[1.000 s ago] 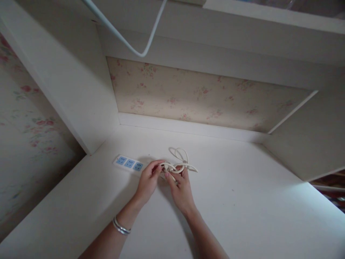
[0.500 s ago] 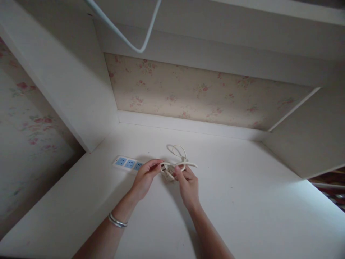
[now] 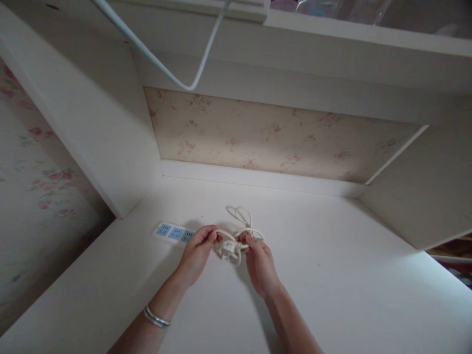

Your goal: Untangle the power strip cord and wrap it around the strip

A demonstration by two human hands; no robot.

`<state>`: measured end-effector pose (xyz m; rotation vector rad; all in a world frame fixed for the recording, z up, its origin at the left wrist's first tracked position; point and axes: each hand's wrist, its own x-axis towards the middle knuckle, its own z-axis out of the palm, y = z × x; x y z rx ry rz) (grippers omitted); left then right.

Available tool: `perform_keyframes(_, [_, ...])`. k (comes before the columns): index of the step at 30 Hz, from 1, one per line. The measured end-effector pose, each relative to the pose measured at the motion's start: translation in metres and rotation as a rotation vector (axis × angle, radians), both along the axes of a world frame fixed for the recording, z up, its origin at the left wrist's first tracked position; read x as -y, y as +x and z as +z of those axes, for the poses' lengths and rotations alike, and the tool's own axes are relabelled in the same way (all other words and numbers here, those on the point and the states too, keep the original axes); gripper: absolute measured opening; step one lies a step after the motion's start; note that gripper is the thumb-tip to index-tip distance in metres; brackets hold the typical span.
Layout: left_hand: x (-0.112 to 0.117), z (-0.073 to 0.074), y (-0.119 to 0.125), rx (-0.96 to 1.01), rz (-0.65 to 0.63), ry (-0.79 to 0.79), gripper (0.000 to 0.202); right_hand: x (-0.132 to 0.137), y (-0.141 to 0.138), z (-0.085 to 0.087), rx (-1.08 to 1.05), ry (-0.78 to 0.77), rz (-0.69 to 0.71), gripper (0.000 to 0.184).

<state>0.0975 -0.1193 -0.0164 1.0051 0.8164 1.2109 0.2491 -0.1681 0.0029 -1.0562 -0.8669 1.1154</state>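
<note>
A white power cord [image 3: 243,216] lies in loose loops between my two hands, its far loops resting on the white desktop. My left hand [image 3: 199,248] pinches a part of the cord at the left of the bundle. With thumb and fingers closed, my right hand [image 3: 260,260] grips the cord on the right side. A pale plug [image 3: 229,248] seems to sit among the loops between the hands; its exact shape is blurred. Just left of my left hand is a white power strip [image 3: 171,233] with blue socket faces, its right end hidden behind that hand.
The white desktop [image 3: 332,285] has a side panel at left and at right. A pale blue bent rod [image 3: 190,87] hangs in the upper foreground. Overhead is a shelf [image 3: 350,32] with transparent things on it. Floral wallpaper [image 3: 273,132] covers the back.
My right hand has shifted its hold on the cord, and the loops have changed shape. The plug among them shows more plainly. The camera view has tilted up slightly.
</note>
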Motion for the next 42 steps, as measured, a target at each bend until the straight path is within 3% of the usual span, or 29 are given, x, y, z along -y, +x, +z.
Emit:
perform_keyframes(4, [0.001,-0.001,-0.002,-0.038,0.009,0.003,0.028,-0.001,0.009,0.007,-0.150,-0.023,0.148,0.021])
perform_keyframes(7, [0.003,0.002,-0.002,-0.052,-0.017,0.012,0.032,-0.001,0.014,0.007,-0.234,-0.041,0.184,0.021])
perform_keyframes(12, [0.008,0.013,-0.001,-0.005,-0.115,0.058,0.030,0.000,0.014,0.006,-0.077,-0.061,0.121,0.024])
perform_keyframes(15, [0.009,0.013,0.000,-0.068,-0.035,0.046,0.029,0.002,0.012,0.009,-0.026,-0.025,0.102,0.032])
perform_keyframes(22, [0.009,0.012,0.002,-0.298,0.052,0.082,0.036,0.008,0.014,0.015,0.020,-0.061,0.298,0.050])
perform_keyframes(26, [0.007,0.012,0.003,-0.363,0.027,0.225,0.030,0.006,0.019,0.008,0.335,0.007,0.144,0.045])
perform_keyframes(29, [0.008,0.012,0.005,-0.308,-0.075,0.154,0.028,0.002,0.023,-0.001,0.563,0.159,-0.028,0.034])
perform_keyframes(32, [0.011,0.012,0.005,-0.285,-0.152,0.100,0.020,-0.002,0.024,-0.009,0.691,0.251,-0.094,0.028])
perform_keyframes(36, [0.014,0.012,0.005,-0.376,-0.189,0.179,0.017,-0.002,0.019,-0.014,0.707,0.227,-0.096,0.028])
perform_keyframes(42, [0.020,0.014,0.007,-0.544,-0.137,0.415,0.024,0.002,0.011,-0.006,0.571,0.110,-0.095,0.024])
